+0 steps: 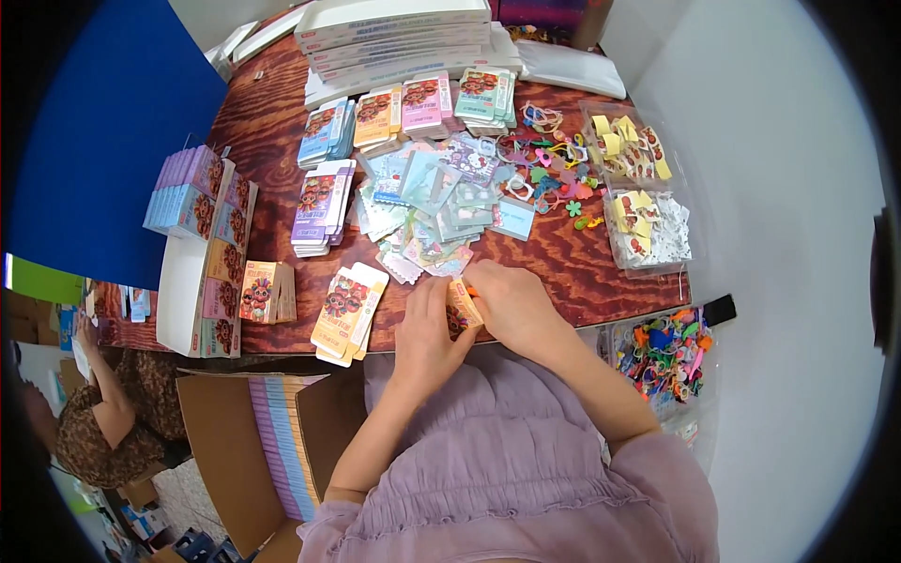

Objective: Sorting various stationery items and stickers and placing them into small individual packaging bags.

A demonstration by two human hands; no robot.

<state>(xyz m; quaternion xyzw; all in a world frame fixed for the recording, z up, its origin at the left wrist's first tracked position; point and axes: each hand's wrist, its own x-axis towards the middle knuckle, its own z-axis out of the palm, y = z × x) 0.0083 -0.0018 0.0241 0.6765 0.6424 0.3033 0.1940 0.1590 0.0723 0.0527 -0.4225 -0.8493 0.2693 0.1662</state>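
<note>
At the table's near edge, my left hand is closed round the side of a small yellow-orange card box with a printed front. The fingers of my right hand are closed at the same box's upper right end, where a tiny orange bit shows beside them. Those fingers partly cover the box, so I cannot see inside it. Just left of my left hand lies a stack of flat yellow cartons. Beyond both hands spreads a heap of small pastel packets and cards.
Flat carton stacks line the back, before piled white trays. Loose colourful trinkets and clear trays lie right. A display box stands left, above an open cardboard carton. A co-worker's arm shows far left.
</note>
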